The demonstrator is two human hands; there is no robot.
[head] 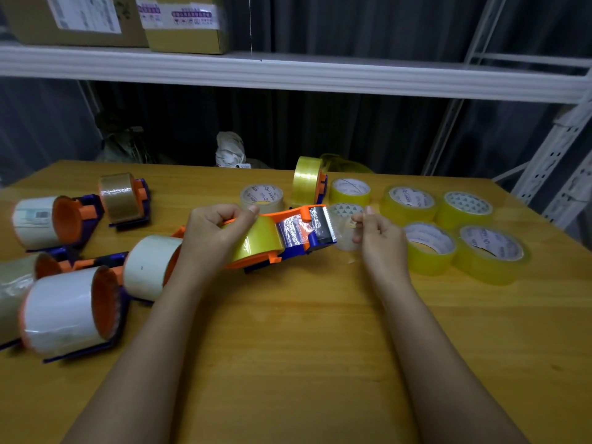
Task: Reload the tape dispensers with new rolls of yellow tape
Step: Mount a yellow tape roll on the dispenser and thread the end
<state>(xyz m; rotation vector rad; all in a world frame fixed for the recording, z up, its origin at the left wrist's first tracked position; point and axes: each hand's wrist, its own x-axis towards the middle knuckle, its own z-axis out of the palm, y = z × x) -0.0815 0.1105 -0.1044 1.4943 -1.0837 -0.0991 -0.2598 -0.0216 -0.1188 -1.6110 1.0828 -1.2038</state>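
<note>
Wooden tabletop [288,363], light brown grain, set before dark curtains and a white metal shelf [288,72] carrying two cardboard boxes [128,20]. Near the middle of the tabletop, the left hand [211,235] grips an orange and blue tape dispenser [288,238] loaded with a yellow roll, fingers curled round it. The right hand [378,232] pinches what appears to be the clear tape end just past the cutter; the film is hard to make out. Six loose yellow rolls [429,248] lie toward the right edge, one paler roll behind the dispenser. Several dispensers with pale rolls [67,312] crowd the left edge. One loaded dispenser [309,181] stands at the far edge.
</note>
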